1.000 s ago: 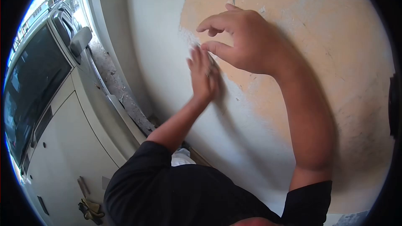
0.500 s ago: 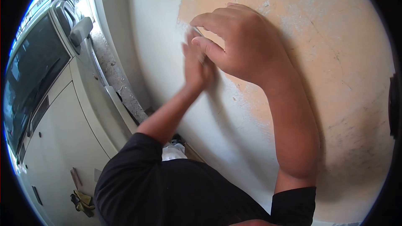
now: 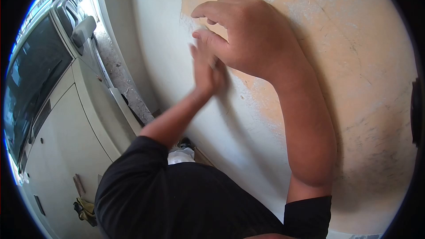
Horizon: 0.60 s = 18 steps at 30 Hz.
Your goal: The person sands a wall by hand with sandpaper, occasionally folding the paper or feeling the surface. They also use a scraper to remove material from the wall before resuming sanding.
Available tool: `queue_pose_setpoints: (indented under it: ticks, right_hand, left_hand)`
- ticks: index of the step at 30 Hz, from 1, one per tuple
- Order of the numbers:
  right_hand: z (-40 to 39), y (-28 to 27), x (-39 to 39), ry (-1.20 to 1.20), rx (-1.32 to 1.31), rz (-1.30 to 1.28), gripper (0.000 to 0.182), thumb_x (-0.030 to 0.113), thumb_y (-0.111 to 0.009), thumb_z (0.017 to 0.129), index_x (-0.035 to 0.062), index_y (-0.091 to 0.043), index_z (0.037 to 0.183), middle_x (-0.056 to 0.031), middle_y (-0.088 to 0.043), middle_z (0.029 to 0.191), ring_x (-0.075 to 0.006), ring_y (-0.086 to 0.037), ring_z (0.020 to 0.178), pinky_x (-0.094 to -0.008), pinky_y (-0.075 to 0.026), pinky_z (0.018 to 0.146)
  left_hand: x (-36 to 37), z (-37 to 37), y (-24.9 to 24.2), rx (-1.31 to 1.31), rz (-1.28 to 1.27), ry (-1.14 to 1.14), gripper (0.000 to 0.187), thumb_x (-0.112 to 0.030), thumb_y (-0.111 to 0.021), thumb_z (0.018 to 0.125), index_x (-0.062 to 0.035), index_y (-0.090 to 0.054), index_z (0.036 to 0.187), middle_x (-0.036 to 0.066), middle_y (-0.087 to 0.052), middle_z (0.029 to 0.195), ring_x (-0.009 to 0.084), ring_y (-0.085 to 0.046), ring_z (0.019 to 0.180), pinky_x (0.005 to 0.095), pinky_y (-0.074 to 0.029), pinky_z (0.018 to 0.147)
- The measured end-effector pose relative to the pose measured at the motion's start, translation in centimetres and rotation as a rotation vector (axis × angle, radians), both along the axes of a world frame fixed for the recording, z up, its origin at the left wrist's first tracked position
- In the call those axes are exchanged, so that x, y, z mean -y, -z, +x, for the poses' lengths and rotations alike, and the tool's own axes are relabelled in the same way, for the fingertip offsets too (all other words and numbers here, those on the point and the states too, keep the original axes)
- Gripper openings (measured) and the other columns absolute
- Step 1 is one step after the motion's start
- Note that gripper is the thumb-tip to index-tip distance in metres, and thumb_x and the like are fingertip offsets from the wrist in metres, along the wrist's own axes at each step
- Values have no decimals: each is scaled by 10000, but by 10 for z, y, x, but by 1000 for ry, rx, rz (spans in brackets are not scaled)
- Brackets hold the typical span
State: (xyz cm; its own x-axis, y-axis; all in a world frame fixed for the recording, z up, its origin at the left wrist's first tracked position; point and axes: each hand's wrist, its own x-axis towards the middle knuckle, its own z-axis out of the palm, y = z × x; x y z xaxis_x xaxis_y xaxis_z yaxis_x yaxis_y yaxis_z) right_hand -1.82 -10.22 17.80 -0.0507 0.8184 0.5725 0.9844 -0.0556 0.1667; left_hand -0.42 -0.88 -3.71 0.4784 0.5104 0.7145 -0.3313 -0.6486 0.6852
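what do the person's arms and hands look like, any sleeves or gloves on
Both hands are bare: no gloves, rings or watch show on the left hand or the right hand. The forearms are uncovered too. The person wears a black short-sleeved top, with the left sleeve and the right sleeve ending at the upper arms.

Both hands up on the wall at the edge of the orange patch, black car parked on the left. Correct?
One thing is off: the car on the left is white, not black; only its windscreen is dark. The head view shows it. The rest holds: the left hand and right hand are up on the wall at the edge of the orange patch.
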Motion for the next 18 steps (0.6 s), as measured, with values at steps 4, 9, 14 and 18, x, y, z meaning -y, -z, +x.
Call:
queue_pose_setpoints:
  ticks: [4, 9, 14, 18]
  right_hand:
    - [1, 2, 4, 8, -29, -1, 239, 190, -721, 773, 54, -693, 967, -152, -695, 846, -306, -680, 801, -405, -530, 734]
    - [1, 1, 3, 10, -22, -25, 245, 192, -713, 778, 43, -696, 973, -161, -700, 871, -308, -688, 817, -399, -534, 743]
    - [-9, -5, 3, -42, -12, 10, 245, 190, -705, 784, 41, -699, 978, -170, -701, 886, -311, -691, 833, -397, -535, 758]
    - [-7, -3, 3, -29, 13, -11, 253, 195, -708, 783, 40, -698, 983, -169, -702, 895, -312, -686, 841, -398, -532, 771]
  left_hand:
    - [74, -28, 87, 248, 564, 77, 518, -217, -557, 841, -88, -551, 1342, 170, -452, 1462, 342, -318, 1429, 679, 18, 1131]
    - [-40, -17, 32, -78, 602, 35, 523, -213, -558, 887, -134, -471, 1396, 120, -425, 1496, 317, -308, 1436, 637, -80, 1137]
    - [-31, 6, 12, -2, -83, -61, 520, -132, -495, 933, -27, -399, 1433, 203, -376, 1500, 394, -238, 1442, 608, -71, 1148]
    - [76, -35, 79, 110, 473, 52, 501, -208, -527, 839, -69, -536, 1320, 162, -452, 1454, 372, -299, 1426, 689, -20, 1130]
